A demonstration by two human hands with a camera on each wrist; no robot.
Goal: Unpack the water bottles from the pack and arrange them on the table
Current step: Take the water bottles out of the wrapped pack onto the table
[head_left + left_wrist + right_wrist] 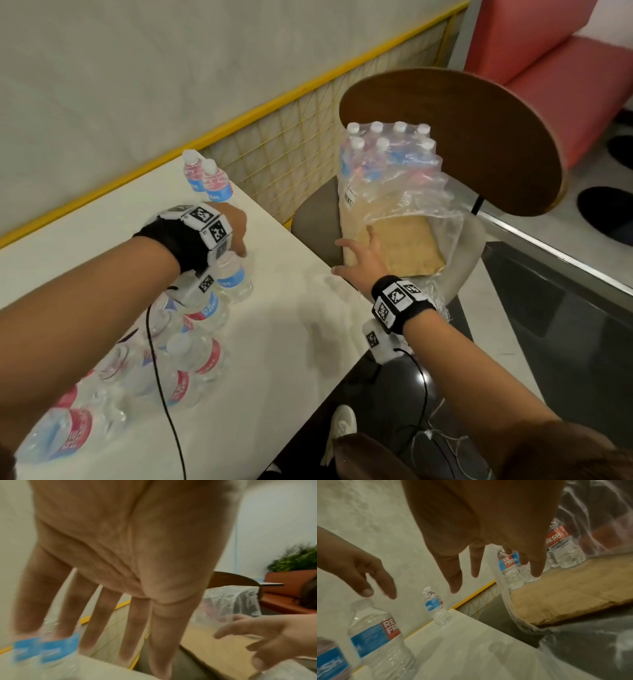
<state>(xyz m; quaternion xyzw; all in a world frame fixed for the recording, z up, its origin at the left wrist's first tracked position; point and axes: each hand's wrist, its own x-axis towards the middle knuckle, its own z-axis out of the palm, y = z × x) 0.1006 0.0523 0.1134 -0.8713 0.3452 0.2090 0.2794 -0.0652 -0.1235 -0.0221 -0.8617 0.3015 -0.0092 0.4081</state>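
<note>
You face a pale, mottled wall point(144, 68) on the far left, closed along its base by a yellow rail point(239, 116) over a cream lattice panel point(291, 154). A white table point(291, 342) fills the near left. To its right stands a chair with a round wooden back point(479, 137) and grey seat point(315, 219). A red bench point(548, 68) occupies the far right. The floor point(548, 325) is dark and glossy there. A green plant point(298, 558) sits behind, blurred.
</note>
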